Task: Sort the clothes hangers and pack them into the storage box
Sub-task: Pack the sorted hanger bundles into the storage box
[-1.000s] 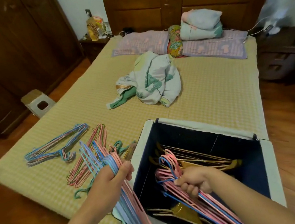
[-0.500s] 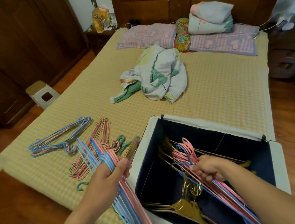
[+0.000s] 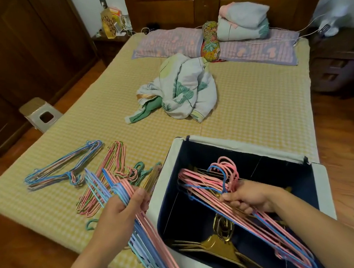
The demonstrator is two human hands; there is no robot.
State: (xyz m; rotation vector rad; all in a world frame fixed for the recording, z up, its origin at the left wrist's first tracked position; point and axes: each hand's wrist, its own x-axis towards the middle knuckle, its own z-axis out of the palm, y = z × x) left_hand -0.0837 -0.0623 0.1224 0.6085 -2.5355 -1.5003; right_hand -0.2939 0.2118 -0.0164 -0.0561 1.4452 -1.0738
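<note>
A navy-lined storage box (image 3: 322,191) with a white rim stands on the near end of the bed. Gold hangers (image 3: 216,243) lie at its bottom. My right hand (image 3: 249,198) grips a bundle of pink and blue wire hangers (image 3: 202,181) inside the box, hooks pointing up. Left of the box, my left hand (image 3: 123,214) holds a second bundle of blue and pink hangers (image 3: 151,248) over the bed edge. On the mattress lie a blue-pink pile (image 3: 64,167) and a pink-green pile (image 3: 111,166), plus a few teal hangers (image 3: 141,168).
The yellow checked mattress (image 3: 257,106) carries a crumpled quilt (image 3: 179,89), pillows (image 3: 167,42) and a folded blanket (image 3: 242,21) at the far end. A small stool (image 3: 39,114) stands on the wooden floor at left, by a dark wardrobe (image 3: 16,53). A nightstand (image 3: 339,62) is at right.
My right hand has carried its hanger bundle deeper and further back inside the box. My left hand keeps its bundle nearly still. The view has shifted slightly left and down.
</note>
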